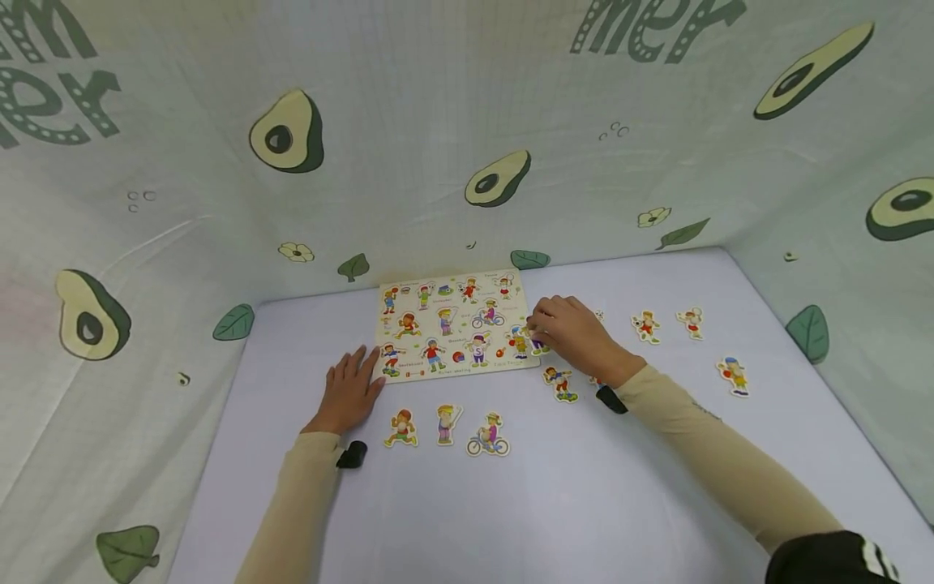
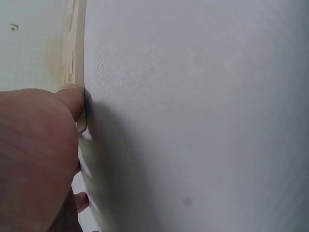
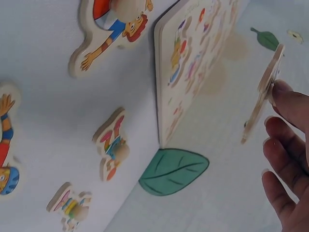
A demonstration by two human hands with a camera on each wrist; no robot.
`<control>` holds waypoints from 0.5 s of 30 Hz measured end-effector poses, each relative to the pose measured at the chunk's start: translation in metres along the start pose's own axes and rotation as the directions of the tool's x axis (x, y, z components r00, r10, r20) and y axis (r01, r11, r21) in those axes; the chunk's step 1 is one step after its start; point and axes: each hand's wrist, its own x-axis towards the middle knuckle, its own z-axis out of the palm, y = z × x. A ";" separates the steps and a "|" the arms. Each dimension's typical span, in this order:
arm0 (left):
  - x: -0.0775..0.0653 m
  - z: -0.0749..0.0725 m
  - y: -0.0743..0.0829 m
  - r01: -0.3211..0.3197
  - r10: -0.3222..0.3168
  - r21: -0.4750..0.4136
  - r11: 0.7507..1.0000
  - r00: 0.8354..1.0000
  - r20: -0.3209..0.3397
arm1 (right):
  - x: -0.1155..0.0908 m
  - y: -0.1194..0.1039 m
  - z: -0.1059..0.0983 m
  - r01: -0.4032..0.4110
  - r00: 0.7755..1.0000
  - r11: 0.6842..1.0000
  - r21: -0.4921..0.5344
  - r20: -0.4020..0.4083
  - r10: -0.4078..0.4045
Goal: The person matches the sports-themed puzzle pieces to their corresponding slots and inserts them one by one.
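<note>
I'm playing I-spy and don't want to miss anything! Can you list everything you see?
smooth flat table: 1, white, lower middle
printed fabric cloth: sheet count unclear, pale with green avocados and leaves, behind and beside the table
rectangular wooden picture board: 1, cream with colourful figures, back of the table
loose wooden figure pieces: at least 9, multicoloured, before and right of the board, some partly hidden
thin wooden held piece: 1, pale edge, near the board's right edge
small wrist cameras: 2, black, one per wrist
long fabric sleeves: 2, beige, on the arms
left hand: 1, bare, touching the board's left edge
right hand: 1, bare, pinching the held piece
</note>
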 end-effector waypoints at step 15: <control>-0.003 0.000 0.002 -0.017 0.017 0.007 1.000 1.000 -0.022 | 0.031 -0.031 0.029 0.050 0.998 0.999 -0.015 0.026 -0.049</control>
